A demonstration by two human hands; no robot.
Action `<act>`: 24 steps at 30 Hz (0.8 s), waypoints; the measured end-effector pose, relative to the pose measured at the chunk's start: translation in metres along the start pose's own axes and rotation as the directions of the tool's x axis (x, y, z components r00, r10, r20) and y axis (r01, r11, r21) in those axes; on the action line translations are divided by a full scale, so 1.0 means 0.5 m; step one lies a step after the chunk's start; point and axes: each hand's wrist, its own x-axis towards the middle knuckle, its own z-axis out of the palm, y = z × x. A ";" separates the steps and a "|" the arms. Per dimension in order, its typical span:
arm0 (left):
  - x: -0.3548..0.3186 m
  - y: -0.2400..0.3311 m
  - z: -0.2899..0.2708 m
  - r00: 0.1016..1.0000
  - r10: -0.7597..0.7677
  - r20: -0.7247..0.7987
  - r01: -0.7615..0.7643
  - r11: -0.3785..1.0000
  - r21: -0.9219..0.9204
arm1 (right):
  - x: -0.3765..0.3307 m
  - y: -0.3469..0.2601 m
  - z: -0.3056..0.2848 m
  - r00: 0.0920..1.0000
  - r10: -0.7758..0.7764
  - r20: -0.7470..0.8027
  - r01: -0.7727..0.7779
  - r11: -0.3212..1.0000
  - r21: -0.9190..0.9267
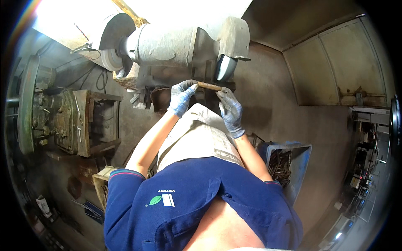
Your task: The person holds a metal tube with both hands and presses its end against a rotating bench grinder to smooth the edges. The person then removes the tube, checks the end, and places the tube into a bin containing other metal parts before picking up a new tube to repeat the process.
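Note:
A short brownish bar (pixel 209 86) lies crosswise between my gloved hands. My left hand (pixel 181 98) pinches its left end, and my right hand (pixel 231 111) holds the right end at the fingertips. Both gloves are grey-blue. Just beyond the bar stands a grey bench grinder (pixel 167 44). Its right wheel (pixel 226 67) shows under a metal guard, close past my right fingers; whether the bar touches it I cannot tell. The left wheel (pixel 112 60) sits farther off to the left. Printed paper (pixel 201 138) covers my lap.
Right of me stands a blue crate (pixel 299 163) holding several long, dark metal pieces (pixel 279 166). Another box (pixel 100 182) is partly hidden by my left arm. A greenish machine (pixel 63 117) occupies the left side. Large metal panels (pixel 335 67) stand at the far right.

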 end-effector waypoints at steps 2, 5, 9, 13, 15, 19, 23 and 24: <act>-0.032 0.024 0.005 0.998 0.008 0.064 -0.013 0.997 0.076 | -0.019 -0.026 -0.009 0.999 0.004 -0.036 0.000 0.993 0.120; -0.077 0.062 0.019 0.992 -0.016 0.124 0.018 1.000 -0.018 | -0.020 -0.069 -0.034 0.996 -0.088 -0.009 0.088 0.995 0.042; -0.110 0.106 0.038 0.984 -0.013 0.180 0.028 0.997 -0.078 | -0.016 -0.108 -0.052 0.989 -0.150 -0.020 0.150 0.989 -0.002; -0.126 0.144 0.060 0.978 -0.093 0.188 0.113 0.989 -0.097 | -0.022 -0.123 -0.060 0.981 -0.193 -0.017 0.192 0.981 -0.031; -0.127 0.146 0.067 0.979 -0.145 0.144 0.155 0.986 -0.057 | -0.027 -0.130 -0.062 0.981 -0.196 0.006 0.196 0.979 -0.059; -0.098 0.103 0.068 0.994 -0.090 0.059 0.087 0.994 0.063 | -0.027 -0.122 -0.068 0.972 -0.231 0.045 0.233 0.971 -0.049; -0.092 0.097 0.076 0.996 0.017 0.092 -0.030 0.989 0.145 | -0.034 -0.101 -0.067 0.987 -0.159 -0.010 0.159 0.987 -0.020; -0.087 0.088 0.076 0.994 0.032 0.103 -0.047 0.989 0.138 | -0.036 -0.090 -0.064 0.993 -0.118 -0.020 0.118 0.993 0.020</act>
